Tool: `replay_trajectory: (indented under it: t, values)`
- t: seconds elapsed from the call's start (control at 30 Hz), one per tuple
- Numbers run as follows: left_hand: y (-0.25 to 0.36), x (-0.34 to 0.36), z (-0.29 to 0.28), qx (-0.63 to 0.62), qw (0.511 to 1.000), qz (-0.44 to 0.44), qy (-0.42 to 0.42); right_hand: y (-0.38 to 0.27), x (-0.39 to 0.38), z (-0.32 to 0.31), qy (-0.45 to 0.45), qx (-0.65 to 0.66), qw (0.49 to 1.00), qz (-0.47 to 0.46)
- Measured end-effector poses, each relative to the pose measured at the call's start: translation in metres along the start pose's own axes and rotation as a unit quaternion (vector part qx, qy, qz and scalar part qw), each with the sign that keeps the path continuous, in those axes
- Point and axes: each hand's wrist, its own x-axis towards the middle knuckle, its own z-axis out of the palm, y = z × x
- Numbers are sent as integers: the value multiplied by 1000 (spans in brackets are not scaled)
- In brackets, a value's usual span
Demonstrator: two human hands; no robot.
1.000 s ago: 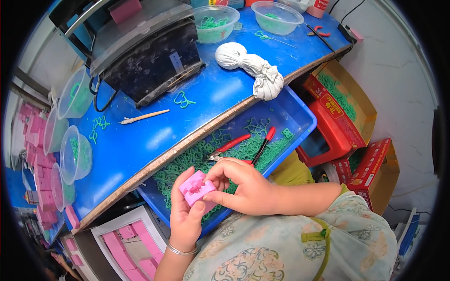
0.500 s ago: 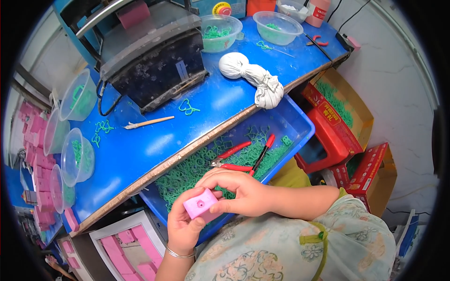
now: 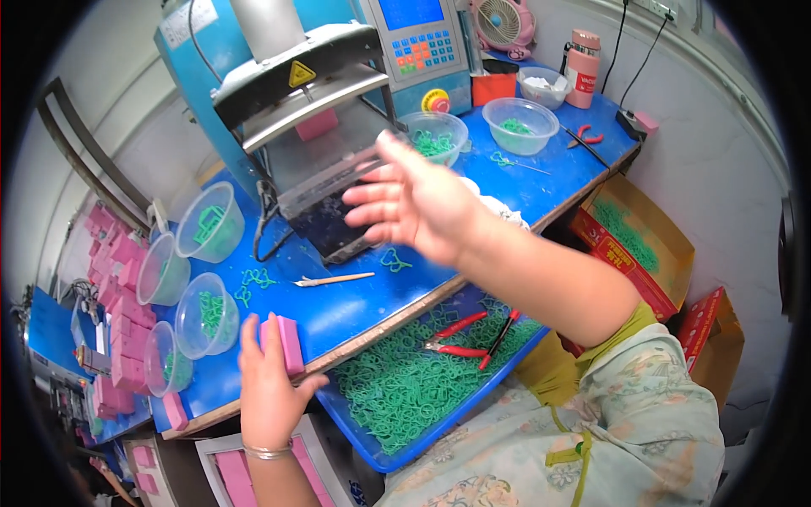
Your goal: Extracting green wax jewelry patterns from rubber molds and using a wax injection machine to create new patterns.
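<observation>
At the table's front edge a pink block [image 3: 290, 345] stands on the blue top. My left hand [image 3: 272, 384] is at its left side, fingers stretched out and thumb apart; a fingertip overlaps the block, and whether it touches is hard to tell. My right hand [image 3: 414, 203] is raised in front of the black machine's clear guard [image 3: 325, 173], fingers spread and nothing in them. Behind the guard a pink piece [image 3: 318, 125] shows. A wooden-handled brush [image 3: 334, 280] and green outline shapes [image 3: 394, 260] lie on the table between my hands.
Below the table edge a blue tray [image 3: 372, 460] holds green scraps, with red-handled pliers [image 3: 463, 349] on top. Clear bowls [image 3: 207, 334] of green pieces line the left side. A white cloth bundle [image 3: 498, 209] is partly hidden by my right arm. Pink blocks [image 3: 127, 338] pile up far left.
The pink block has gone from between both hands to the table's edge at my left hand. My right hand has let go and risen toward the machine. The view has tilted up.
</observation>
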Motion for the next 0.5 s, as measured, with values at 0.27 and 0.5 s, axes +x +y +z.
replay_trajectory:
  t: [0.27, 0.5]
  values:
    - [-29, 11, 8, -128, 990, 2, -56, -16, -6, -21, -39, -62, 997, 12]
    - [2, -11, -12, -495, 850, -37, 178, 10, -67, -76, -326, 42, 929, 166]
